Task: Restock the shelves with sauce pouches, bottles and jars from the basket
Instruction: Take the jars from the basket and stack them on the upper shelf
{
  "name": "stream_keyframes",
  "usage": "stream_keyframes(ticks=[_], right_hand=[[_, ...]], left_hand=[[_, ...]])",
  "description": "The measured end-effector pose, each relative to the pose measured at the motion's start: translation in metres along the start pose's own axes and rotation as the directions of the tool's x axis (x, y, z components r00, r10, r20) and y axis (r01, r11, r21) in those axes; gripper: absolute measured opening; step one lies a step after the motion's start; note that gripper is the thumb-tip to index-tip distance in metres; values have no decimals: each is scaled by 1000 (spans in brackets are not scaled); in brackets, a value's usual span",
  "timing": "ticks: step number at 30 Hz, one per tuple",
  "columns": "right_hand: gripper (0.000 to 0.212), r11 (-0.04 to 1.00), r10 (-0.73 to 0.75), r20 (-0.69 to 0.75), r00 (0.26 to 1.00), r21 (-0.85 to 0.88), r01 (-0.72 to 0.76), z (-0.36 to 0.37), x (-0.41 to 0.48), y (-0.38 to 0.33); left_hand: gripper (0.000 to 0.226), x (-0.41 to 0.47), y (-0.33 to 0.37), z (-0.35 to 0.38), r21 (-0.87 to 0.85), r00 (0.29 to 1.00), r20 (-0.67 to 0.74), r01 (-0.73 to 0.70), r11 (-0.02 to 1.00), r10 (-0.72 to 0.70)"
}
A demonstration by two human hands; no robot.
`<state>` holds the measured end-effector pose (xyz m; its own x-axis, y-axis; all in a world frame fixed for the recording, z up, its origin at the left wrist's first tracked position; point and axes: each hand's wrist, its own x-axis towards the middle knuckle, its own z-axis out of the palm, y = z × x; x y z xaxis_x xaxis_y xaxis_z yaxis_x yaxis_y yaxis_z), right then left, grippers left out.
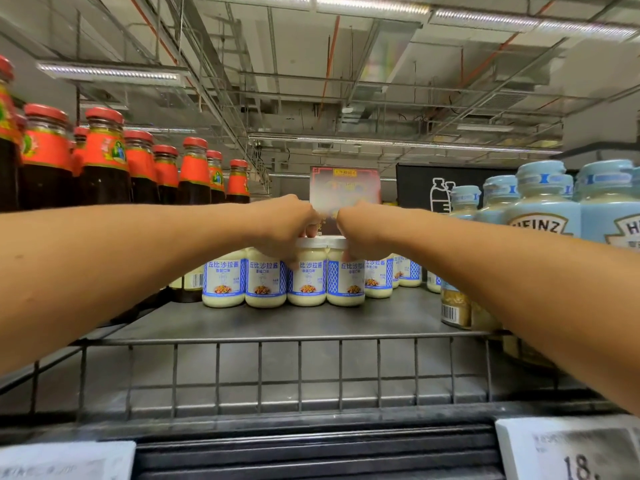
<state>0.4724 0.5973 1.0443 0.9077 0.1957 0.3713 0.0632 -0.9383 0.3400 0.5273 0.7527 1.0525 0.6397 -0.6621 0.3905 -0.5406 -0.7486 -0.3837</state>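
Sauce pouch (346,192), dark red with a small yellow badge at its top, stood upright above the white lids (320,242) of the middle jars (306,278) on the top shelf (277,320). It was blurred, and its print could not be read. The jars held a pale cream dressing and wore blue-and-white labels reading 丘比沙拉酱 over a small food picture. To the right stood pale blue bottles (543,209) marked HEINZ, the outermost cut off by the frame edge. To the left stood dark sauce bottles (104,161) with red caps and orange-red neck labels, their writing too small to make out. A price tag (571,448) on the shelf edge showed "18." before the frame cut it off. Behind the pouch, a black sign (426,188) carried white outlines of bottles.

Both bare forearms reached straight forward over the wire rail (277,372). The left hand (282,225) and the right hand (363,230) nearly met, knuckles up and fingers curled, each gripping a lower corner of the pouch. Most of the fingers lay hidden behind the backs of the hands, which also covered the tops of several jars.
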Motion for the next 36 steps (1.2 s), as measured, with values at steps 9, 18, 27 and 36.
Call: stream_keyframes(ticks=[9, 18, 27, 36], right_hand=[[27, 999, -2, -44, 999, 49, 4, 2, -6, -2], [26, 998, 52, 32, 998, 17, -52, -1, -17, -4], [35, 989, 80, 56, 995, 124, -86, -10, -38, -2], [64, 955, 77, 3, 997, 287, -75, -12, -77, -4]], left_hand=[[89, -3, -2, -7, -36, 983, 181, 15, 999, -9], [108, -15, -4, 2, -12, 974, 225, 29, 999, -26], [104, -18, -11, 16, -56, 993, 121, 10, 998, -3], [98, -29, -6, -15, -131, 993, 46, -99, 986, 106]])
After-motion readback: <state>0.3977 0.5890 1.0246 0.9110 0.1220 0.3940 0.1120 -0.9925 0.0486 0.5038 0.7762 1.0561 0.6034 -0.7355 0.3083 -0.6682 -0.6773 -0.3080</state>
